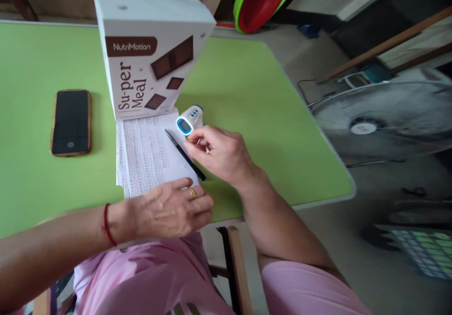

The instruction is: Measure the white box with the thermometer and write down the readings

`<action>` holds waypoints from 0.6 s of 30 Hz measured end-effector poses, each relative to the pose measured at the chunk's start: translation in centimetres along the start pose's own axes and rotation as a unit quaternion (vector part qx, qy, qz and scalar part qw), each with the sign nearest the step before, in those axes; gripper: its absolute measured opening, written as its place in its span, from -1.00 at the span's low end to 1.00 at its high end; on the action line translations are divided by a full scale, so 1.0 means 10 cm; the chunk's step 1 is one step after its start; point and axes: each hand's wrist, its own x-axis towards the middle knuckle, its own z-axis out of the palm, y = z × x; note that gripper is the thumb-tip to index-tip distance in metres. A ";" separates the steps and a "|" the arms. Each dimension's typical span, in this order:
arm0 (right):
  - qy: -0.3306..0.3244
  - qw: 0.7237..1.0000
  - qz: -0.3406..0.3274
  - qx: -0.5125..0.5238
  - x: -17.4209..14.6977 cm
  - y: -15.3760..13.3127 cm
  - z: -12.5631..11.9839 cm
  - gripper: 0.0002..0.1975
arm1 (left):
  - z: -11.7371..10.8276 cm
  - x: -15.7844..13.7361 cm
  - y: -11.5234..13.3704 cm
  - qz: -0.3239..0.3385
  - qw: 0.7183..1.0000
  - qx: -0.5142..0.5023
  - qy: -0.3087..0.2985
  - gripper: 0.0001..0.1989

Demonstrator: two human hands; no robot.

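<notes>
My left hand (173,206), with a gold ring and a red cord at the wrist, lies across the lower end of some handwritten papers (144,159), fingers loosely bent. A black pen (185,155) rests slantwise on the sheets between my hands. My right hand (221,152) is just below a white and blue infrared thermometer (190,118), thumb and forefinger brought together. Whether those fingers hold its handle or something small is hidden. Behind the papers stands a white NutriMotion box (155,65), touching their upper end.
A phone in a brown-edged case (70,123) lies on the left of the green table (282,164). To the right, off the table, is a fan (363,126). Red and green basins (263,4) stand beyond the far edge. A wooden chair part (240,268) is below the table edge.
</notes>
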 end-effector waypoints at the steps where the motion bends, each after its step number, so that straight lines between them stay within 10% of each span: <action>1: -0.019 1.000 -0.016 -0.007 -0.01 -0.02 0.03 -0.89 | 0.01 -0.01 0.10 -0.021 0.999 -0.003 -0.038 -0.80; 6: -0.090 0.992 -0.040 -0.084 -0.02 -0.06 0.10 -0.90 | 0.08 -0.10 0.36 -0.086 0.985 -0.012 -0.148 -0.13; 18: -0.030 0.998 -0.063 -0.005 -0.02 -0.02 0.15 -0.64 | 0.12 -0.06 0.45 -0.159 0.971 0.037 -0.174 -0.31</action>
